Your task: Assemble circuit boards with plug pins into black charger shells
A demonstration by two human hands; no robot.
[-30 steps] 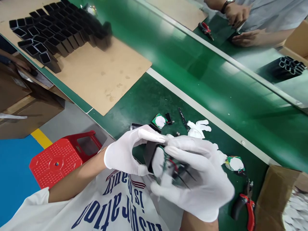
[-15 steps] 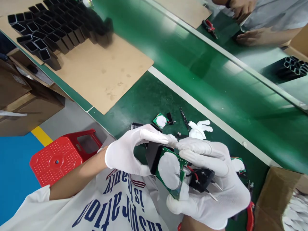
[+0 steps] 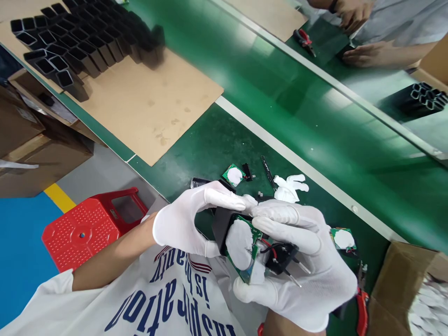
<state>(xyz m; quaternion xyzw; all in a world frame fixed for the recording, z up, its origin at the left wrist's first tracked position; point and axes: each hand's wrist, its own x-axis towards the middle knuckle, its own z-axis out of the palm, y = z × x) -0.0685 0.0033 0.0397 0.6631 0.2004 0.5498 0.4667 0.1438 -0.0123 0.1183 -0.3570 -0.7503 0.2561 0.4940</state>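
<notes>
My left hand [image 3: 191,219], in a white glove, is wrapped round a black plastic housing [image 3: 221,228] whose open end faces right. A green circuit board [image 3: 255,233] with a white putty-like pad [image 3: 240,244] on it sits partly inside that opening. My right hand [image 3: 301,270], also gloved in white, grips the board by its edges. Red and black wires run from the board to a black plug piece [image 3: 283,258] with two metal pins, which lies against my right palm.
Beyond my hands lie another padded board [image 3: 234,175], black tweezers [image 3: 268,171] and a white putty lump [image 3: 290,188]. On the right are a third board [image 3: 343,239], red-handled pliers [image 3: 362,303] and a carton [image 3: 395,289]. Black housings [image 3: 87,42] stand on cardboard [image 3: 157,107]. A co-worker's hands [image 3: 364,53] are opposite.
My right hand has moved left, pushing the circuit board deeper into the black housing. The plug piece has shifted left with it. My left hand has stayed in place.
</notes>
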